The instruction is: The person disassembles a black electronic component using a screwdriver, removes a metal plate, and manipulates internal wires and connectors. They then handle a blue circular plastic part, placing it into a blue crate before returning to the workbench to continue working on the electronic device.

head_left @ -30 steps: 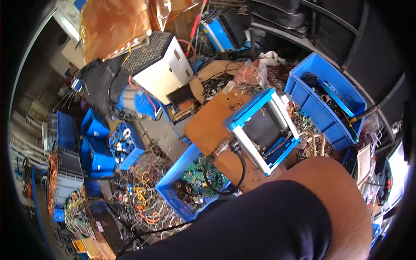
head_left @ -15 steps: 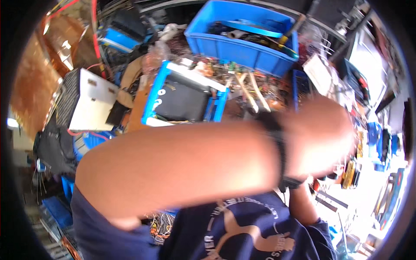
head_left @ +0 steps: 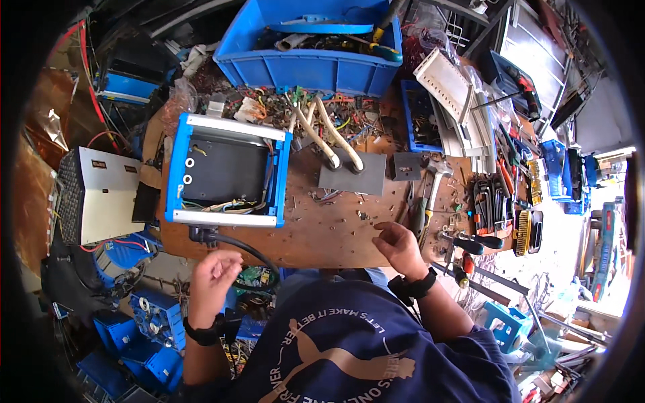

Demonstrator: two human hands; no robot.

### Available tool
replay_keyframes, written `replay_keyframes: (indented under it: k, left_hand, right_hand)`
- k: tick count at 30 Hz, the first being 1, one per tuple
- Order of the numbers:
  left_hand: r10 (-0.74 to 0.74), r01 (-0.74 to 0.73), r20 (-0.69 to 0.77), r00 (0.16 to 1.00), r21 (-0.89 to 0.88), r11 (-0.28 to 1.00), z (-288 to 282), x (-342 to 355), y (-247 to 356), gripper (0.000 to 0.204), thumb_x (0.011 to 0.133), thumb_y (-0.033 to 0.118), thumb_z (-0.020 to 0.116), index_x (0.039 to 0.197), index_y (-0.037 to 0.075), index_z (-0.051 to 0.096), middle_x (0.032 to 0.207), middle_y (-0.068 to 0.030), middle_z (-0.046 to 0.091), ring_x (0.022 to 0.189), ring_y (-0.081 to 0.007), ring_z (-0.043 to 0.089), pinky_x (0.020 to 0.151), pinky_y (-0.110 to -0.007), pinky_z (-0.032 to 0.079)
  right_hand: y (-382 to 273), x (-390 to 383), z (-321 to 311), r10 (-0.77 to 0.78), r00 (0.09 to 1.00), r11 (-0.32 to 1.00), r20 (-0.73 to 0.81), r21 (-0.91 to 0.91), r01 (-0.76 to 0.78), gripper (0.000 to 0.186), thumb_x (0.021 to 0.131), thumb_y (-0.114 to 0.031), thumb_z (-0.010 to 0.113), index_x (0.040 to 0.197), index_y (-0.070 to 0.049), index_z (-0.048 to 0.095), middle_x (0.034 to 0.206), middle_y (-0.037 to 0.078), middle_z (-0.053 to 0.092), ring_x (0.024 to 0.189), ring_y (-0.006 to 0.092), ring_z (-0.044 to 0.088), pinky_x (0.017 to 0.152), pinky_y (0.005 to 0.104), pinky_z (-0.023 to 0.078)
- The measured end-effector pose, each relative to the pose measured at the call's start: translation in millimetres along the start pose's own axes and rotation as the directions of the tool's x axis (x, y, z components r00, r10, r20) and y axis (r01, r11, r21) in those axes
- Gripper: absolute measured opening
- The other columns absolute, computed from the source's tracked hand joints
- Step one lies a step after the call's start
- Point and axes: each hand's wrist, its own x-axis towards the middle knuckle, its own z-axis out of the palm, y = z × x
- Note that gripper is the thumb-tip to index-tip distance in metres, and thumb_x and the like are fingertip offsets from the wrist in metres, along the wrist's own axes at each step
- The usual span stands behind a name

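My left hand (head_left: 216,274) is in front of the bench edge, its fingers loosely bent and nothing seen in them. Just beyond it stands a blue-and-silver equipment frame (head_left: 232,218) with a black panel (head_left: 232,168) and loose wires inside. A thick black cable (head_left: 250,250) runs from a connector at the frame's near side and curves down past my left hand. Over the bench's near edge hovers my right hand (head_left: 400,250), fingers bent but apart, holding nothing. Beyond it lie pliers (head_left: 408,205), a screwdriver (head_left: 424,211) and a hammer (head_left: 438,176).
Two cream-sleeved cables (head_left: 342,144) end on a grey plate (head_left: 369,183) mid-bench. Scrap parts lie behind, before a large blue bin (head_left: 302,74). Hex keys (head_left: 489,201), brushes (head_left: 524,232) and a small blue tray (head_left: 424,146) sit right. A white-fronted box (head_left: 107,195) stands left.
My left arm, which stretched across the view to the right, has swung back to the left. Both hands now show apart near the bench edge, and the view has shifted.
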Motion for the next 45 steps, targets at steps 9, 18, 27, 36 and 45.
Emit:
replay_keyframes:
  k: [9, 18, 27, 36, 45]
  left_hand:
    - [-0.066, 0.027, 0.171, 0.983, 0.217, 0.976, 29.7, 15.8, -64.7, 0.021, 0.081, 0.002, 0.067, 0.101, 0.000, 0.063, 0.081, -0.0052, 0.064, 0.071, -0.0111, 0.059, 0.063, -0.025, 0.048]
    - [-0.037, -0.071, 0.479, 0.877, 0.206, 0.976, 73.3, 43.3, -120.0, 0.027, 0.077, 0.010, 0.073, 0.102, 0.004, 0.064, 0.079, -0.0049, 0.062, 0.066, -0.0138, 0.059, 0.062, -0.026, 0.049]
    - [0.086, -0.158, 0.693, 0.716, 0.041, 0.987, 95.3, 67.7, -160.2, 0.034, 0.076, 0.016, 0.077, 0.105, 0.005, 0.064, 0.082, -0.0054, 0.062, 0.070, -0.0158, 0.059, 0.066, -0.027, 0.049]
    - [0.165, -0.212, 0.455, 0.875, 0.055, 0.976, 133.4, 7.4, -217.5, 0.026, 0.079, 0.005, 0.072, 0.103, 0.001, 0.064, 0.083, -0.0049, 0.062, 0.071, -0.0120, 0.058, 0.065, -0.024, 0.048]
    - [0.320, -0.340, 0.120, 0.940, 0.241, 0.909, 143.8, -78.7, -253.0, 0.024, 0.078, 0.002, 0.071, 0.100, 0.000, 0.063, 0.082, -0.0066, 0.061, 0.067, -0.0124, 0.057, 0.062, -0.024, 0.047]
  right_hand:
    - [4.7, -14.7, 17.6, 0.234, 0.936, 0.958, 0.265, -0.226, -0.175, 0.029, 0.080, -0.012, 0.070, 0.107, -0.004, 0.063, 0.065, 0.002, 0.057, 0.059, 0.0081, 0.053, 0.055, 0.0258, 0.043]
    - [66.8, -13.9, 32.2, 0.093, 0.853, 0.974, 0.513, -0.225, 0.029, 0.026, 0.078, -0.013, 0.073, 0.101, -0.002, 0.065, 0.078, 0.005, 0.061, 0.067, 0.0110, 0.056, 0.060, 0.0266, 0.045]
    - [106.1, -11.8, 34.4, -0.040, 0.727, 0.994, 0.685, -0.049, 0.100, 0.025, 0.079, -0.014, 0.074, 0.098, -0.002, 0.064, 0.090, 0.009, 0.062, 0.074, 0.0173, 0.059, 0.065, 0.0295, 0.047]
    - [157.0, -57.3, 35.7, -0.228, 0.718, 0.953, 0.658, -0.001, 0.303, 0.024, 0.080, -0.013, 0.073, 0.099, -0.002, 0.065, 0.094, 0.010, 0.064, 0.077, 0.0188, 0.062, 0.067, 0.0296, 0.048]
    - [183.4, -123.3, 12.7, -0.256, 0.904, 0.899, 0.343, -0.260, 0.353, 0.025, 0.076, -0.013, 0.070, 0.098, -0.003, 0.065, 0.091, 0.013, 0.067, 0.084, 0.0297, 0.065, 0.075, 0.0350, 0.052]
